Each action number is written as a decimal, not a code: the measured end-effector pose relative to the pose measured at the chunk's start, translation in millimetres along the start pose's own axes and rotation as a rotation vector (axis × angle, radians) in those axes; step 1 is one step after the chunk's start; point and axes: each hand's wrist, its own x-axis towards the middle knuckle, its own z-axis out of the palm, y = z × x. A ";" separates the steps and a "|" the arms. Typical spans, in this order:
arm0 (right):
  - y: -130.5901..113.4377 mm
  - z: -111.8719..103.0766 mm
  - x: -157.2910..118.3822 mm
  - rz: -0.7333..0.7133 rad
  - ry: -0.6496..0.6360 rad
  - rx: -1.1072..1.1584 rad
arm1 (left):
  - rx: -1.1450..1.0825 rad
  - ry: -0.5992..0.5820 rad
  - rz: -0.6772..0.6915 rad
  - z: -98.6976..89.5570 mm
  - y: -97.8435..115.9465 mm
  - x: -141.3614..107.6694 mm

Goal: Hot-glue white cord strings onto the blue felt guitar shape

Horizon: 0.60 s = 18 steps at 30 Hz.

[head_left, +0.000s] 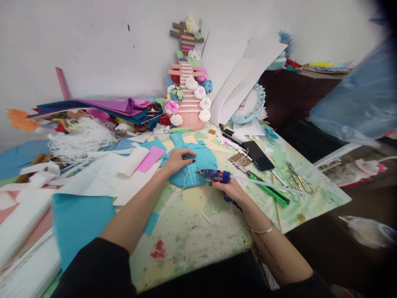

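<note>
A blue paper-covered, guitar-shaped craft piece (206, 155) lies on the table, its narrow neck pointing away from me. Several white strings (192, 176) run down its body, and a loose end curls off its lower left. My left hand (180, 160) rests over the upper body, thumb and finger close together at the top of the strings; the exact pinch is partly hidden. In my right hand (231, 190) is a blue hot glue gun (217, 175), with a red light showing and a long glue stick out of its back. Its nozzle is close to the strings' right side.
A finished pink paper guitar (189, 111) with paper flowers leans on the wall. Right lie a black phone (258, 155), a green cutter (273, 192) and scissors (299, 178). Left are a white string heap (82, 138), paper sheets and blue paper (82, 223).
</note>
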 end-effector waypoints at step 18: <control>-1.7 -3.1 -3.2 0.022 0.010 0.005 | 0.002 0.010 -0.006 0.8 -2.0 -0.1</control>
